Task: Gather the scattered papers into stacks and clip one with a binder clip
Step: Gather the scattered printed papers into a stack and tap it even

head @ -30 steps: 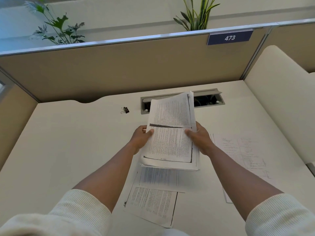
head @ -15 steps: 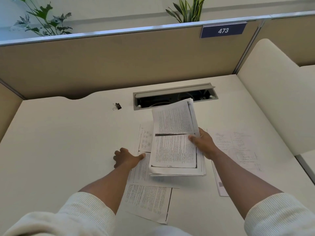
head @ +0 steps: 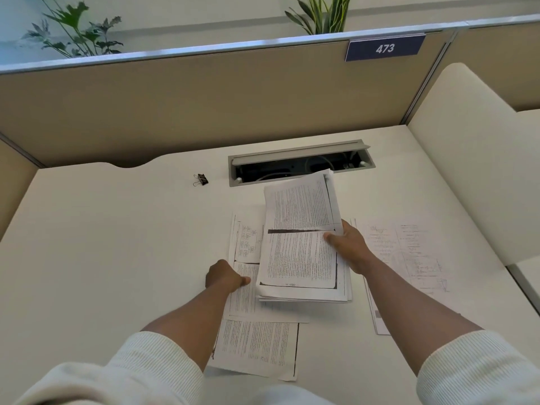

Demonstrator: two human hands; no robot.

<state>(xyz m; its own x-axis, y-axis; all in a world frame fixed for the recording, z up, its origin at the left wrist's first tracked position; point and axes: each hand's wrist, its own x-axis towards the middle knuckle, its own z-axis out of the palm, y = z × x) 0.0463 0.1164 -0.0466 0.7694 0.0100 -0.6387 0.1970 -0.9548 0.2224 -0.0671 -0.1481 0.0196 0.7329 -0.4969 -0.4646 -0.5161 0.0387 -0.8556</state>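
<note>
One thick stack of white printed sheets (head: pixel 301 247) held tilted over the middle of the pale cream counter (head: pixel 102 244), far end reaching toward the open grey cable tray (head: pixel 298 163); gripped along its right edge by the right hand (head: pixel 349 248), thumb on the top page and fingers curled beneath; hangs above a single printed sheet with a small diagram (head: pixel 245 241), lying flat and partly covered; pinched at that sheet's left edge by the left hand (head: pixel 223 277), fingers curled, thumb pressed on the paper; overlaps at its near end another loose printed page (head: pixel 257 347), lying skewed just before the cream ribbed sleeves (head: pixel 479 372); flanked on the right by a faint handwritten sheet (head: pixel 409 252), flat and partly under the right forearm; small black binder clip (head: pixel 201 180) sitting alone, left of the cable tray, well apart from all papers; beige partition (head: pixel 204 106) with a blue plate reading 473 (head: pixel 385 48) behind; green plants (head: pixel 76 27) above its rim.
</note>
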